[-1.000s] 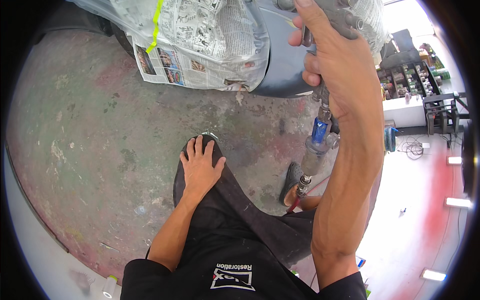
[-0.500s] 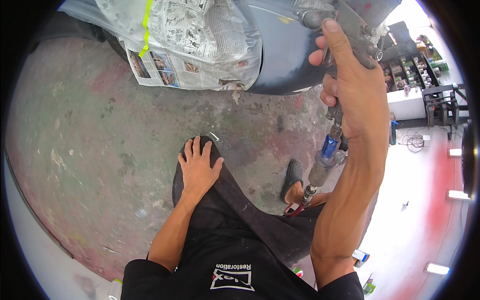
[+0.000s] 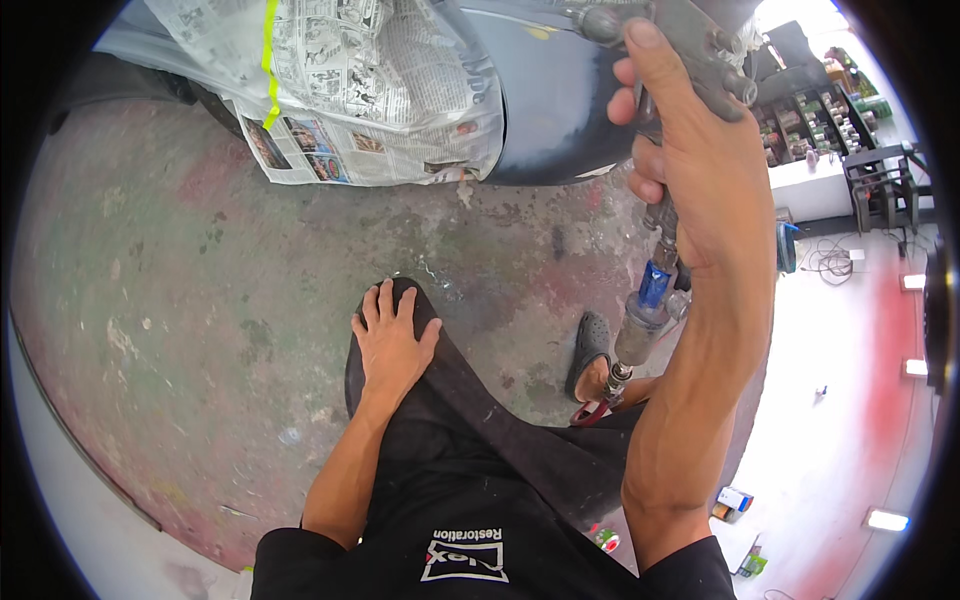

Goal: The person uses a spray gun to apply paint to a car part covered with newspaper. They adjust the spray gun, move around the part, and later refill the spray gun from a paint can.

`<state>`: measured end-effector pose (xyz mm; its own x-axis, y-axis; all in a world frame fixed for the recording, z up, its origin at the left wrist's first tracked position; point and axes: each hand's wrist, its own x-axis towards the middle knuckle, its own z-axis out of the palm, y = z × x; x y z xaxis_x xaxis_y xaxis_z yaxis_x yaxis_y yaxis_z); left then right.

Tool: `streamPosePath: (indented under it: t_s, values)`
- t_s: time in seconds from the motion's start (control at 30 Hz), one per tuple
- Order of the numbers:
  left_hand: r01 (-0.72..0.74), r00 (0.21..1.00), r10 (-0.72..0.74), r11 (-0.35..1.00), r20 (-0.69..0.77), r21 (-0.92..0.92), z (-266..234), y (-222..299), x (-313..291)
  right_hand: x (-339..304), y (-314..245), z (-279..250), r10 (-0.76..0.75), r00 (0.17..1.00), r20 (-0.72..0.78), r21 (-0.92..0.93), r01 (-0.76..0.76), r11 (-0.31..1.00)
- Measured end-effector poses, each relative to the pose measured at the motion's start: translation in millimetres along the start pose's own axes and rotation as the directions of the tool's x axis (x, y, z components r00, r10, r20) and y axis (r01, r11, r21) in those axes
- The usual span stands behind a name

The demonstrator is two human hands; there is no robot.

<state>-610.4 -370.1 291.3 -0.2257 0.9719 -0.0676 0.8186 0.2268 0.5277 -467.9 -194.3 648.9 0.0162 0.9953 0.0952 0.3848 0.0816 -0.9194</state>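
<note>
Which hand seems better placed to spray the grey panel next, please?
Probably the right hand: it grips the spray gun near the grey panel, while the left hand rests on a knee.

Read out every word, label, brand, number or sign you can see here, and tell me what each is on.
Black shirt: white lettering with a boxed logo, legible, but I don't copy out wording or brands.
Newspaper sheets: columns of print and comic panels, too small to read.
Shelf cans: any labels are too small and blurred.
Spray gun in the right hand: no readable writing.
</note>
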Motion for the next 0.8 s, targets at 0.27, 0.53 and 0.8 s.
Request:
streamPosePath:
  t_s: [0.27, 0.53, 0.8]
  values:
    - [-0.013, 1.000, 0.014, 1.000, 0.021, -0.009, -0.3, -2.5, 1.4, -9.6, 2.1, -2.1, 0.010, 1.000, -0.016, 0.045, -0.009, 0.999]
    - [-0.029, 0.999, 0.029, 0.999, -0.015, 0.020, 0.4, 0.3, 0.8, -7.0, 10.2, -10.4, 0.029, 0.994, -0.106, 0.055, -0.024, 0.998]
    - [-0.043, 0.999, 0.043, 0.999, -0.023, 0.026, 0.3, -1.2, -0.3, -15.0, 0.3, -7.7, 0.017, 0.999, -0.032, 0.091, -0.014, 0.996]
